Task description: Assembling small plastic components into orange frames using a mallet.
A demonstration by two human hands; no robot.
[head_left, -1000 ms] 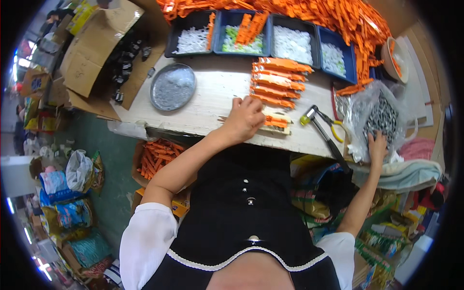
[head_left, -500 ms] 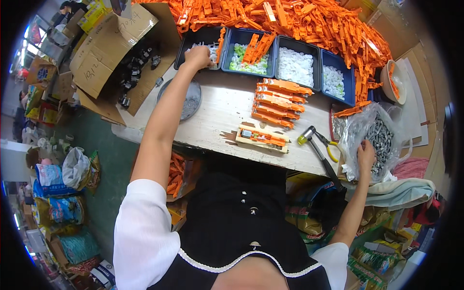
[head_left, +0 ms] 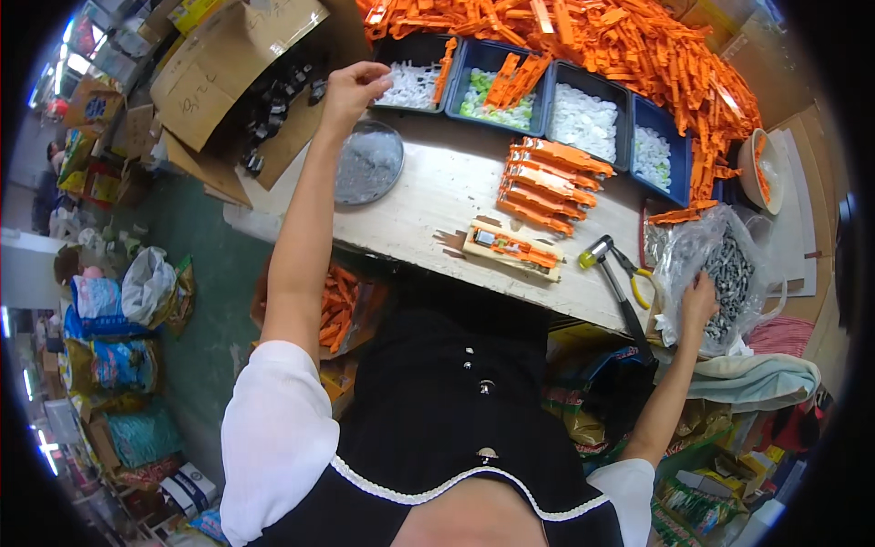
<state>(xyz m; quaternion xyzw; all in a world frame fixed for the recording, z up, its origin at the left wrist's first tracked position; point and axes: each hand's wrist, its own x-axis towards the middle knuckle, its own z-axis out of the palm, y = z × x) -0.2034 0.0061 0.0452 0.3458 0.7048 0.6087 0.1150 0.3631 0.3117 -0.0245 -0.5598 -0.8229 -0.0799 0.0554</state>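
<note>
My left hand hovers at the left edge of a dark bin of small white plastic parts. Its thumb and fingers are pinched together; anything between them is too small to make out. My right hand is at a clear plastic bag of small grey metal parts, fingers curled against the contents and partly hidden. Between the hands, an orange plastic housing with parts in it lies in a pale wooden fixture. Behind it several orange assemblies are lined up.
A round dish stands below the left bin. A hammer and yellow-handled pliers lie beside the bag. Orange housings are heaped behind the bins. A cardboard box with black parts stands left; a bowl stands right.
My left hand has come up and left out of the bin of white parts, fingers pinched. My right hand stays at the bag. The whole view has shifted slightly.
</note>
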